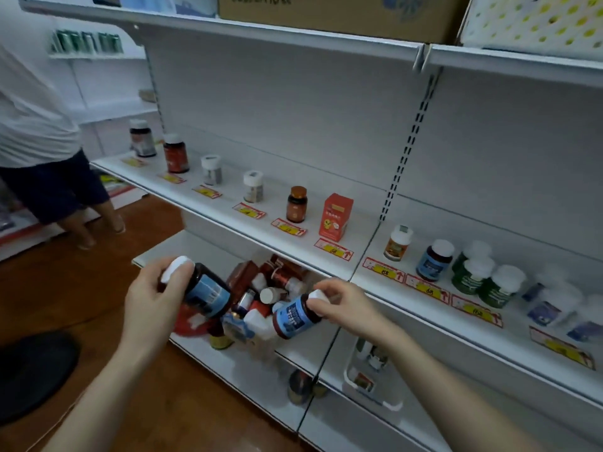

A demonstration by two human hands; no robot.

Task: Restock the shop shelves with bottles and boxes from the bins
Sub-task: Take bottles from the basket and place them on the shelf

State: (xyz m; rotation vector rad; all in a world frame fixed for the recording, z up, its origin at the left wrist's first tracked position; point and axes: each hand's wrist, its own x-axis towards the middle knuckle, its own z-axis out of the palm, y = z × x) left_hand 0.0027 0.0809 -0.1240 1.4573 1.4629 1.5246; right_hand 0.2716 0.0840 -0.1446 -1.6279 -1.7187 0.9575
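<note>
My left hand (153,298) grips a dark bottle with a blue label and white cap (204,293), tilted over the lower shelf. My right hand (342,305) pinches the white cap of a second blue-label bottle (293,318), also tilted. Below both hands a pile of bottles and red boxes (264,288) lies on the lower shelf (235,370). The middle shelf (228,210) carries single bottles and an orange box (337,216) spaced along price tags. A matching blue-label bottle (435,261) stands further right on that shelf.
Green bottles with white caps (486,278) and blurred boxes stand at the shelf's right. A white bin (372,376) sits on the lower right shelf. Cardboard boxes (332,14) rest on the top shelf. Another person (42,158) stands at left. A dark round object (32,373) lies on the wooden floor.
</note>
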